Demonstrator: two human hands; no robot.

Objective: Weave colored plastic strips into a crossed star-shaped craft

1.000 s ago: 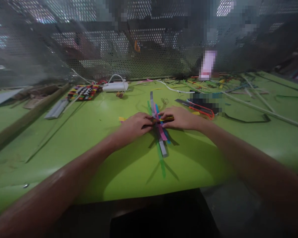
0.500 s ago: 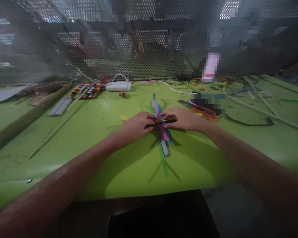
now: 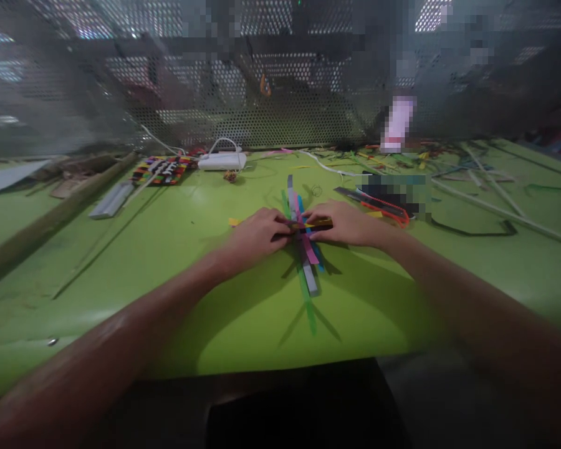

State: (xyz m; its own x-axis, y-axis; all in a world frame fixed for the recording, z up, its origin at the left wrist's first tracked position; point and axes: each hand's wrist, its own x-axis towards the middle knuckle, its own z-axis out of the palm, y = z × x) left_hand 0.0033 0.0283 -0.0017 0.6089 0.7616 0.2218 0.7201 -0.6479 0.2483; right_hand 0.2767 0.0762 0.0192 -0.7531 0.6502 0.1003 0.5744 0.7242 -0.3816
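Note:
Several coloured strips cross one another at the middle of the table, between my two hands. A grey strip (image 3: 310, 279), a green strip (image 3: 310, 315), a pink strip (image 3: 311, 251) and a blue strip (image 3: 320, 263) run lengthwise. Across them goes a yellow strip (image 3: 326, 222), whose ends show beyond both hands. My left hand (image 3: 262, 234) pinches the crossing from the left, fingers closed on the strips. From the right, my right hand (image 3: 339, 224) is closed on the yellow strip, with thumb and fingertips at the crossing. The fingertips partly hide the weave.
A red-edged cutter (image 3: 386, 211) lies right of my right hand. Farther back are a white power strip (image 3: 222, 161), a colourful woven piece (image 3: 161, 170) and a grey bar (image 3: 112, 200). A long wooden pole (image 3: 42, 227) lies at left, thin sticks (image 3: 509, 212) at right. Behind stands perforated metal (image 3: 290, 125).
Almost nothing differs. Both hands stay at the crossing of the strips, and the view has shifted very slightly.

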